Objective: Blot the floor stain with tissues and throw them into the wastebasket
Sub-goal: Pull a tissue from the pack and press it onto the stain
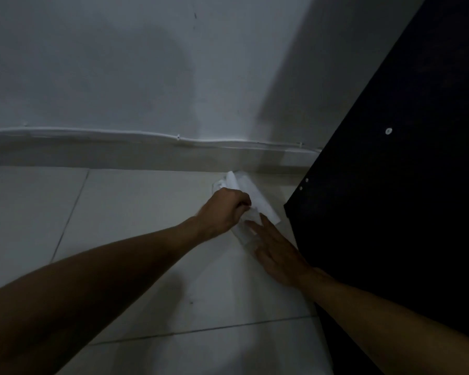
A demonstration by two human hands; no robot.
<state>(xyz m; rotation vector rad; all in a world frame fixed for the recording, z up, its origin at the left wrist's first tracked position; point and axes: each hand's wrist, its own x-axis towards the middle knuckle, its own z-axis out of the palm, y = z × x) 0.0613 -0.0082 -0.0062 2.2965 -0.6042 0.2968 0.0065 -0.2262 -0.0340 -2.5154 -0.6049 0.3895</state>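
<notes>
Item: crumpled white paper tissues (244, 193), on pale tiled floor (136, 212) by skirting, beside black cabinet panel (390, 212). Left hand (226, 209) curled, gripping wad to blot; right hand (275, 249) flat, fingers straight, steadying edge. Wastebasket unseen.

No text, label, brand, number or sign can be read anywhere in this dim view: the white tissues (244, 193) on the floor (136, 201), the pale wall (136, 77) and the dark panel (390, 198) at the right edge all show plain, unmarked surfaces
</notes>
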